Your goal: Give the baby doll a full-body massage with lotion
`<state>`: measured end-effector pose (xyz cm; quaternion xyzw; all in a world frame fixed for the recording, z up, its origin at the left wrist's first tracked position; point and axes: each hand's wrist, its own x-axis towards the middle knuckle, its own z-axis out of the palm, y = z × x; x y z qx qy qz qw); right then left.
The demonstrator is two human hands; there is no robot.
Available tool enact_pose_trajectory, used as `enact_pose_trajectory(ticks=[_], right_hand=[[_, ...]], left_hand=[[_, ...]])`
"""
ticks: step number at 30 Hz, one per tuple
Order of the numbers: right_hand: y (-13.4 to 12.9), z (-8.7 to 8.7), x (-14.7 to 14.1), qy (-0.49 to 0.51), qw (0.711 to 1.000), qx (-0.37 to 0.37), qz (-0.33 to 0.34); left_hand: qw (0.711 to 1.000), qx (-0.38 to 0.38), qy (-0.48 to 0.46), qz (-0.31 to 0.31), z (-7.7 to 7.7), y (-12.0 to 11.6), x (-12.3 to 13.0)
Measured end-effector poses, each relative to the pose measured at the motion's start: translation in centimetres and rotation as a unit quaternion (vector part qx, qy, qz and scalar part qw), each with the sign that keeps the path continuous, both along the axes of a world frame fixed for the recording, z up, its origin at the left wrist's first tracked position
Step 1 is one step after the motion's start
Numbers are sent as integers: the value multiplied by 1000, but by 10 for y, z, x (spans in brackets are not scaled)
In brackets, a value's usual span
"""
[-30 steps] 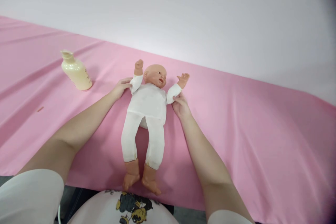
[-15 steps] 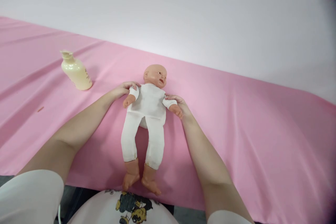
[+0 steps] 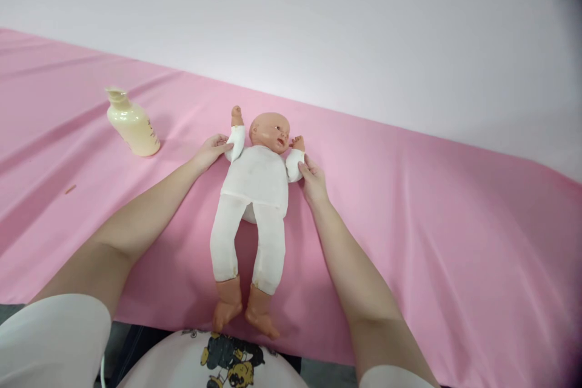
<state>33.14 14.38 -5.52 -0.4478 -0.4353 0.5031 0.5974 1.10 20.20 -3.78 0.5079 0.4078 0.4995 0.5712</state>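
Observation:
A baby doll [image 3: 257,179] with a white cloth body lies on its back, its head away from me and its bare feet near the table's front edge. Both of its arms point up beside its head. My left hand [image 3: 213,150] grips the white upper part of the doll's arm on the left between thumb and fingers. On the other side, my right hand [image 3: 313,177] pinches the white sleeve part of the doll's other arm. The doll's face is turned to the right.
A pale yellow pump bottle [image 3: 134,127] stands at the left on the pink cloth [image 3: 431,224]. Nearer me lies a small brownish strip [image 3: 70,189]. Behind the cloth's far edge is a white wall [image 3: 318,30].
The doll's two arms have swung from pointing down and outward to pointing up beside its head. My hands have moved with them, still on the arms.

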Motion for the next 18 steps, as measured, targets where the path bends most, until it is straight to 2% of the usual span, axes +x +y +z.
enact_pose_trajectory(ticks=[3,6,9,13,18], right_hand=[[3,-5,1,-11,1000,-14,-18],[3,-4,0,-6,1000,-18,-8],[3,0,-1,-2,1000,-23,-5],[1,5,-2,13,1000,-27,-3],[-5,9,-3,12,1000,-19,17]], left_hand=[[997,1,73,33,0,1,0],[984,3,159,74,3,0,1],[978,-5,187,88,7,-1,2],[985,7,157,71,6,-3,3],[999,36,4,-12,3,-8,5]])
